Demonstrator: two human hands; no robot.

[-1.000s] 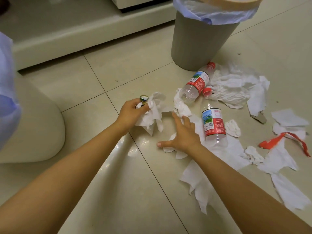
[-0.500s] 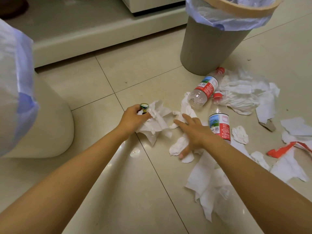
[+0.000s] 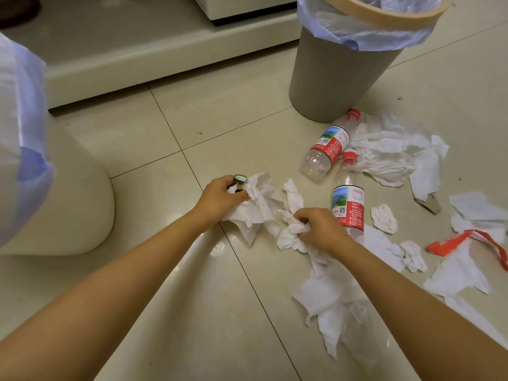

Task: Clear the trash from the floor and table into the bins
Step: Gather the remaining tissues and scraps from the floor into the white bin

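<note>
Both your hands are full of tissue

Your left hand [image 3: 220, 198] grips crumpled tissue [image 3: 259, 204] plus a small can [image 3: 240, 181]; your right hand [image 3: 320, 229] clenches a tissue wad [image 3: 288, 237] on the floor [image 3: 165, 270].

The top edge cut off the far rim of the grey bin [image 3: 338, 78], and its contents were hidden by the liner [image 3: 365, 31]. The left edge cropped a second bin [image 3: 68, 202] and its bag [image 3: 19, 133]. The left hand [image 3: 220, 198] covered most of a small green-capped thing [image 3: 240, 181], too small to identify. The right hand [image 3: 320, 229] hid part of the tissue [image 3: 288, 237] it gripped and the lower end of the near bottle [image 3: 349, 204]. Label print was unreadable. The red wrapper [image 3: 467, 240] ran out at the right edge.
</note>
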